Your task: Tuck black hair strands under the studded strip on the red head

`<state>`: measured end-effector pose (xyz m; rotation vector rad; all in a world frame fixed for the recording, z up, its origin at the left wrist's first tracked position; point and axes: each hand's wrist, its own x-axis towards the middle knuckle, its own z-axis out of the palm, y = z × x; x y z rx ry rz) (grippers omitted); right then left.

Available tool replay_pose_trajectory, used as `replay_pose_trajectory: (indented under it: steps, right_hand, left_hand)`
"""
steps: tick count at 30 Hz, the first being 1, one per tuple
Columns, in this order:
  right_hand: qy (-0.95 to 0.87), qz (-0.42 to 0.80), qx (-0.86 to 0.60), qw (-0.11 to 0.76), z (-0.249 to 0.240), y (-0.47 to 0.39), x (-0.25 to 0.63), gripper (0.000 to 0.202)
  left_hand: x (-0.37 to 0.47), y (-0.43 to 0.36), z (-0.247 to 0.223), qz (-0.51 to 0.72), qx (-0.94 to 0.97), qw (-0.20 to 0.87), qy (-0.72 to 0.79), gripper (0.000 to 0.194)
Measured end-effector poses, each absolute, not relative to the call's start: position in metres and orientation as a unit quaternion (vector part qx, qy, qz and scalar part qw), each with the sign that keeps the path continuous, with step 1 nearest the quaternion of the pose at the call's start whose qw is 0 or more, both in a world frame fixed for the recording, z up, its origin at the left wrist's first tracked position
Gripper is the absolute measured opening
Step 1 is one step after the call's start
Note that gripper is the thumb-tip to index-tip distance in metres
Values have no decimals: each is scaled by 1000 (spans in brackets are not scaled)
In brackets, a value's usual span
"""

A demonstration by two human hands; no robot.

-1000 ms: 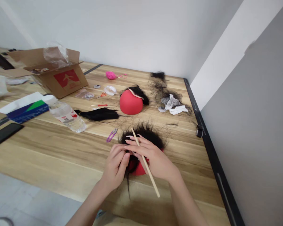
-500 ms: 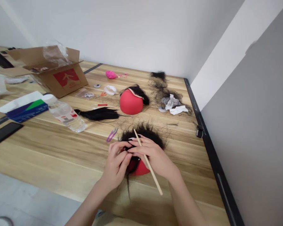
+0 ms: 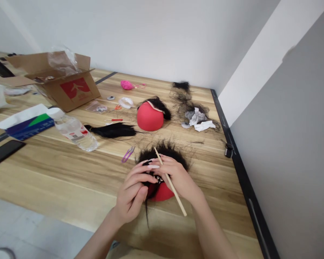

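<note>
Close in front of me, a red dome-shaped form bears a mass of short, bristling black hair, with one long lock trailing toward me. My left hand rests at the left of the hair, fingers stretched out and the thumb apart. My right hand presses its fingertips on the hair and keeps a thin wooden stick slanting across its fingers. Between the hands shows a dark piece with shiny spots, partly covered. What lies under the fingertips is hidden.
Behind stands a second red dome with dark hair. Purple thread snips, a black hair bundle, a water bottle and a cardboard box lie leftward. Loose hair and crumpled tissue sit at the back right.
My left fingers have straightened from a pinch at the hair and spread over it, uncovering the shiny-spotted piece. My right hand has shifted slightly, and the stick's lower end is a little higher.
</note>
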<state>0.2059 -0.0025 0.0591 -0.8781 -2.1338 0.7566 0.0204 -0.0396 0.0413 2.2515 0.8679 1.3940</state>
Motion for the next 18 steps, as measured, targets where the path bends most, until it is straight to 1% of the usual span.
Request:
replay_pose_trajectory:
  steps: [3, 6, 10, 18]
  right_hand:
    - [-819, 297, -335, 359, 58, -1, 206, 21]
    - [-816, 295, -337, 365, 55, 0, 206, 20]
    - [-819, 278, -335, 374, 49, 1, 205, 21]
    - [-812, 286, -334, 384, 44, 2, 206, 20]
  left_hand:
    - [20, -41, 40, 500, 779, 245, 289, 26]
    - [21, -43, 37, 514, 757, 280, 288, 26]
    - [23, -44, 37, 510, 755, 267, 315, 32]
    - [28, -43, 39, 476, 739, 242, 411, 33]
